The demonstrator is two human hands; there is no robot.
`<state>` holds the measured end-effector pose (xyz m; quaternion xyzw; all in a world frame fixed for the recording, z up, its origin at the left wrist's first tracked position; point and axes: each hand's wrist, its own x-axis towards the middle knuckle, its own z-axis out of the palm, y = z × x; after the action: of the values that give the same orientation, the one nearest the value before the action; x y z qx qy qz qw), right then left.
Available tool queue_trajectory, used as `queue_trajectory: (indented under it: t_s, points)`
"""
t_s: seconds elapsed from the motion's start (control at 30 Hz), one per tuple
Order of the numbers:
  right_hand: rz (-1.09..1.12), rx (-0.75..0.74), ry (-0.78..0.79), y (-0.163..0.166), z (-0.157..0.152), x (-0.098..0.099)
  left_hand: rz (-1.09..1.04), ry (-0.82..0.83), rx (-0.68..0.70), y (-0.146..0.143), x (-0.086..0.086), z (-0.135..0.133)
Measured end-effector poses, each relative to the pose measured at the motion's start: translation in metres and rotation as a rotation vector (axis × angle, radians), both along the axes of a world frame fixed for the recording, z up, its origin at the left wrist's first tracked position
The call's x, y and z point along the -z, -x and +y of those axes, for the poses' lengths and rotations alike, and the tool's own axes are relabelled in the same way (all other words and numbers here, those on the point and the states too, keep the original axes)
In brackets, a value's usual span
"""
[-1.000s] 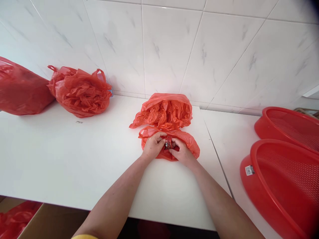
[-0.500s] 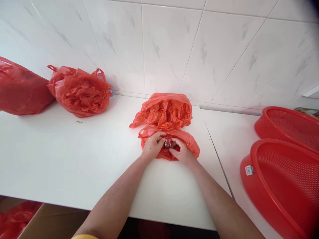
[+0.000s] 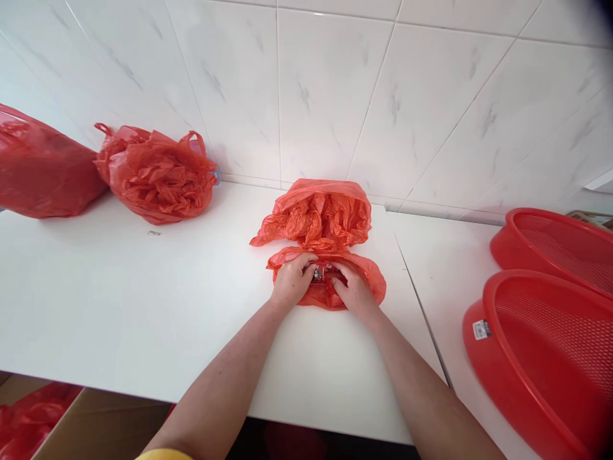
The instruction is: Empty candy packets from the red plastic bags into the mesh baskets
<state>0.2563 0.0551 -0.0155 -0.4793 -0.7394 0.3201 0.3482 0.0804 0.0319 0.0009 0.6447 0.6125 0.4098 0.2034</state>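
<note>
At the near edge, a yellow sleeve (image 3: pixel 165 454) shows beside a cardboard box (image 3: pixel 105 415) set below the white table (image 3: pixel 119 306). On the table, both hands work in the mouth of a red plastic bag (image 3: pixel 316 298). The left hand (image 3: pixel 291 281) has its thumb and forefinger drawn narrow and seems to hold the left edge of a small wrapped packet (image 3: pixel 318 274). The right hand (image 3: pixel 355 289) curls at the packet's other side, thumb and forefinger slightly parted; whether they grip anything I cannot tell.

The step in hand looks like arranging the packet inside the bag; the next move probably calls for a light pinch that leaves the thin film unsnagged. The packet lies in the bag's opening, between the hands: dark with red, glossy, its pale printing too small to read.

Just behind sits a crumpled red bag (image 3: pixel 335 197), its mouth facing the hands, before the tiled wall (image 3: pixel 325 96).
</note>
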Motion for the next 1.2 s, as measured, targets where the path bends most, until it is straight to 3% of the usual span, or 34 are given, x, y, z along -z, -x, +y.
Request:
queue_trajectory:
  t_s: [0.3,0.6,0.93,1.2]
  points:
    - [-0.119,0.117,0.075,0.002,-0.001,-0.001,0.003,0.022,-0.01,0.001,-0.002,0.0]
    - [-0.093,0.091,0.096,0.004,-0.005,-0.004,-0.014,0.031,-0.025,0.0,0.001,0.001]
    - [-0.121,0.288,0.11,0.004,-0.012,-0.009,-0.038,0.023,-0.004,0.001,0.0,0.001]
    - [-0.047,0.226,0.016,0.004,-0.017,-0.01,-0.025,0.0,-0.022,0.001,0.001,0.001]
